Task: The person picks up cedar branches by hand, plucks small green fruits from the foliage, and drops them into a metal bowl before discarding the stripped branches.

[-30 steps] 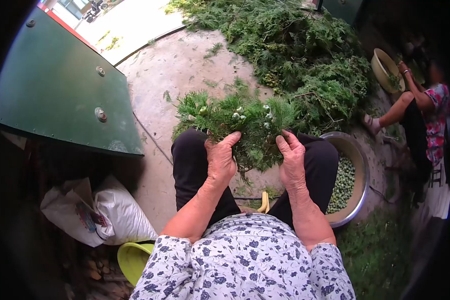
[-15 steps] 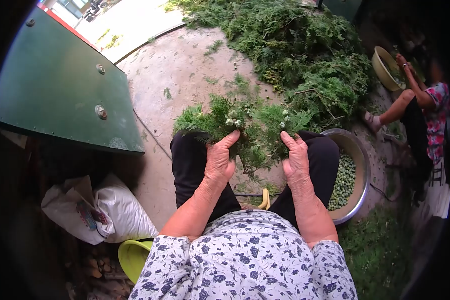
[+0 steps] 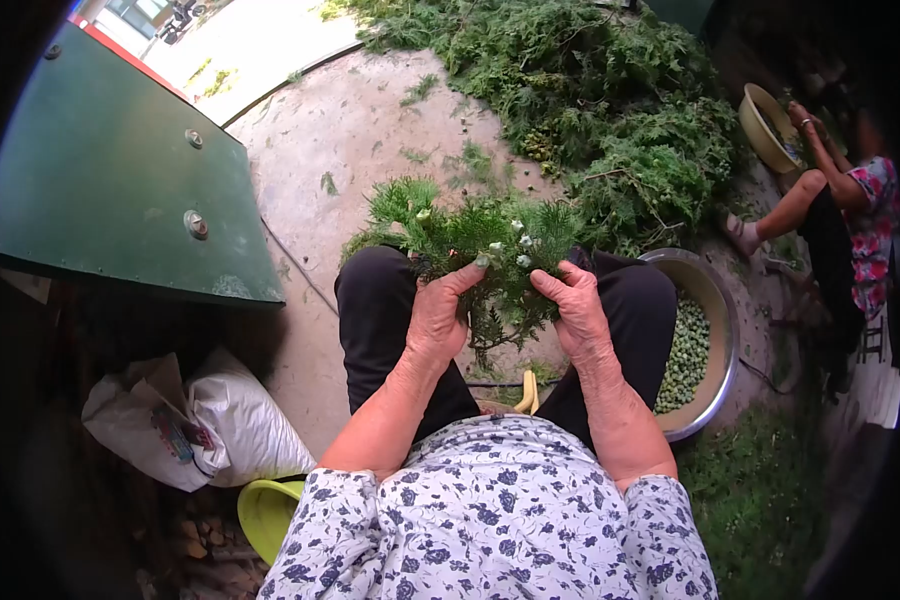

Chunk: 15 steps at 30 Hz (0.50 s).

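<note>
A leafy green sprig [image 3: 480, 225] with several pale cones is held up between my knees. My left hand [image 3: 442, 312] grips its left side, thumb on top near a pale cone. On the right side, my right hand [image 3: 576, 305] pinches the foliage, its thumb close to the white-green cones [image 3: 523, 242]. Both hands are closed around the greenery, and the fingers beneath are partly hidden. To the right of my right knee sits a wide metal-rimmed basin [image 3: 720, 362] holding many small green cones [image 3: 683, 360].
A large heap of cut branches [image 3: 610, 110] lies ahead. A green metal panel [image 3: 130, 180] stands left, above white sacks [image 3: 240, 415] and a lime-green basin [image 3: 262, 515]. At right, a person [image 3: 865, 205] sits beside a beige basin [image 3: 760, 130]. A cable [image 3: 300, 268] crosses the floor.
My right hand has moved left, closer to my left hand. The two parts of the foliage now overlap, with the cones closer together.
</note>
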### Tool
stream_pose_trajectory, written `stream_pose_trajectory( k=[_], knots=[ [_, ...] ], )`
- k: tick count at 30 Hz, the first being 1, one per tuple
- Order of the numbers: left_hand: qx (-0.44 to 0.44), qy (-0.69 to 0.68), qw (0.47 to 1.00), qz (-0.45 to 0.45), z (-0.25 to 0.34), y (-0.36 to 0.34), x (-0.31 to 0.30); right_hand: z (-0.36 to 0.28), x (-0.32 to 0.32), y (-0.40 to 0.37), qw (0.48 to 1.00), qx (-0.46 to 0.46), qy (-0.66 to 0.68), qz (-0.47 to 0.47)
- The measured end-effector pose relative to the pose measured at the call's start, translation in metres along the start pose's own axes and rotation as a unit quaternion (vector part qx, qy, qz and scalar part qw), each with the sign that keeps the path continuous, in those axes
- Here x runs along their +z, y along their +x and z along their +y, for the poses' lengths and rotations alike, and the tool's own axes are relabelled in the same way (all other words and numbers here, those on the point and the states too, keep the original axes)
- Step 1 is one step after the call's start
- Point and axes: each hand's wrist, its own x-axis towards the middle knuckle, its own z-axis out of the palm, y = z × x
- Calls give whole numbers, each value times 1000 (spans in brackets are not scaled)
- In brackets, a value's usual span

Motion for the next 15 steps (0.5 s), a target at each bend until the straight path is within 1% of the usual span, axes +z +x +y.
stream_pose_trajectory(
  k=[1, 5, 7, 8, 10, 13, 14, 15],
  knots=[
    [-1, 0, 1000, 1, 0, 3, -2, 1, -1, 0, 1000, 8, 0, -19],
    [-12, -28, 999, -11, -1, 15, -6, -1, 0, 0, 999, 25, 20, -23],
    [-39, -24, 999, -24, 2, 19, -2, 0, -3, 4, 999, 37, 30, -21],
    [-38, -25, 999, -26, 4, 23, 0, 1, -5, 7, 999, 35, 28, -21],
    [-64, -6, 997, -30, 7, 30, 4, 1, -8, 12, 999, 37, 23, -14],
    [-67, -6, 997, -25, 16, 39, 15, -12, -8, 20, 999, 41, -7, -14],
    [-65, -8, 997, -30, 18, 45, 17, -17, -6, 24, 999, 36, -10, -15],
    [-66, -19, 997, -22, 20, 52, 19, -22, -3, 28, 998, -21, -59, 30]
  ],
)
